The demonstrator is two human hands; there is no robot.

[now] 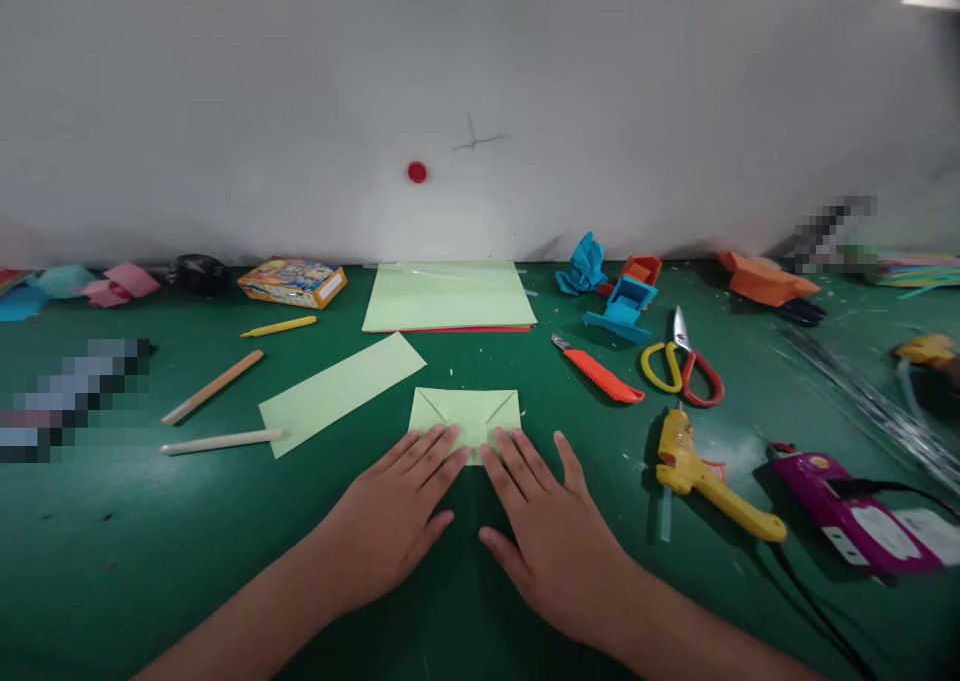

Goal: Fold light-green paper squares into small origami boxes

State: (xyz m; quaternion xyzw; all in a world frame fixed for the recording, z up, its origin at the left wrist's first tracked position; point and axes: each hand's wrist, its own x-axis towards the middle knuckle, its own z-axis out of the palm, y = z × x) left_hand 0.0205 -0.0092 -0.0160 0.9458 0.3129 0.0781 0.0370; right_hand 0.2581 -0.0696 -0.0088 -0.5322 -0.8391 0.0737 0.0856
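Note:
A small piece of pale green paper (466, 407), creased with diagonal folds at its upper corners, lies flat on the green table in front of me. My left hand (401, 506) presses on its lower left part with the fingers stretched out. On the lower right part rest the fingertips of my right hand (544, 521), spread and flat. Both hands cover the paper's lower edge partly. To the upper left lies a loose pale green paper strip (341, 396), with a whitish stick (221, 443) touching its lower left end.
Sheets of green paper (450, 296) lie against the white wall. Rightward are an orange-red box cutter (604, 376), scissors (681, 356), a yellow glue gun (712, 486) with a trailing cord and a purple device (855, 511). At left are a crayon box (292, 281) and an orange stick (214, 388).

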